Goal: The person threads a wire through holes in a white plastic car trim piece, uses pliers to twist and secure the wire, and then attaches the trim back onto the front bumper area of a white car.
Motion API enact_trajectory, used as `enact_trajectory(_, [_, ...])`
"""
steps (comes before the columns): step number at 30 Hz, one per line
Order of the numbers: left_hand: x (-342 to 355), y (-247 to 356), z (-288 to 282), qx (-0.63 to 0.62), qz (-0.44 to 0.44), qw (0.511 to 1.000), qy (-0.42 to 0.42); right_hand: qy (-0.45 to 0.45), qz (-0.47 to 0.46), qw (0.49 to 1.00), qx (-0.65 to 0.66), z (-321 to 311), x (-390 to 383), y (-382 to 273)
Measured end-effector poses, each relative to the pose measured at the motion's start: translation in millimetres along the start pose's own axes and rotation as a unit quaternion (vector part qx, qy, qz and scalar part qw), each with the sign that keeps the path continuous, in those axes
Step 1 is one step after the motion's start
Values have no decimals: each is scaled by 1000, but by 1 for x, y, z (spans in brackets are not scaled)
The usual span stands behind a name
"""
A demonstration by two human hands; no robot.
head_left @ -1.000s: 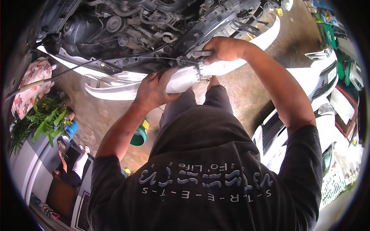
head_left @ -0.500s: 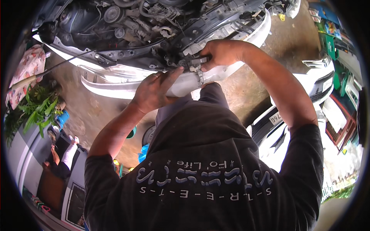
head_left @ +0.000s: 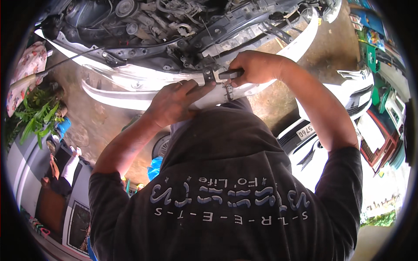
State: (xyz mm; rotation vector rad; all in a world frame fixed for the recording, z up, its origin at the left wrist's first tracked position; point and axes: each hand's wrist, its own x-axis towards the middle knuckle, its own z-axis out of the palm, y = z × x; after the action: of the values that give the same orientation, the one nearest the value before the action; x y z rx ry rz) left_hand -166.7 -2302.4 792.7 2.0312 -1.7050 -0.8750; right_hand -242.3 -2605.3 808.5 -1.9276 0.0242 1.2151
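Note:
A long white bumper bar [head_left: 117, 96] runs across the front of an opened car. My left hand [head_left: 174, 99] is closed over it, with the thumb on the near side and the index finger reaching to a small dark bracket with holes [head_left: 209, 77]. From the other side my right hand [head_left: 257, 68] pinches a dark flat handle-like piece [head_left: 231, 74], whose end lies against the bracket. Its exact kind is not clear. Below it, a rough dark seam [head_left: 227, 92] crosses the bar between my hands.
Beyond the bar lies the engine bay [head_left: 174, 26] with exposed parts. A thin rod [head_left: 65, 65] slants at the left. White cars [head_left: 344, 98] stand at the right, potted plants [head_left: 39, 115] at the left. Another person [head_left: 61, 176] is at the lower left.
My left index finger has shifted, and the bracket shows more fully. The piece in my right hand has turned, showing a darker face. The whole view has moved slightly.

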Motion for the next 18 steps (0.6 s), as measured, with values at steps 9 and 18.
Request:
enact_trajectory(9, [1, 5, -4, -1, -12, 1000, 12, 36, 35, 997, 51, 1, -8, 1])
enact_trajectory(18, [3, 6, -7, 11, -11, 1000, 25, 46, 17, 999, 23, 1, -10, 2])
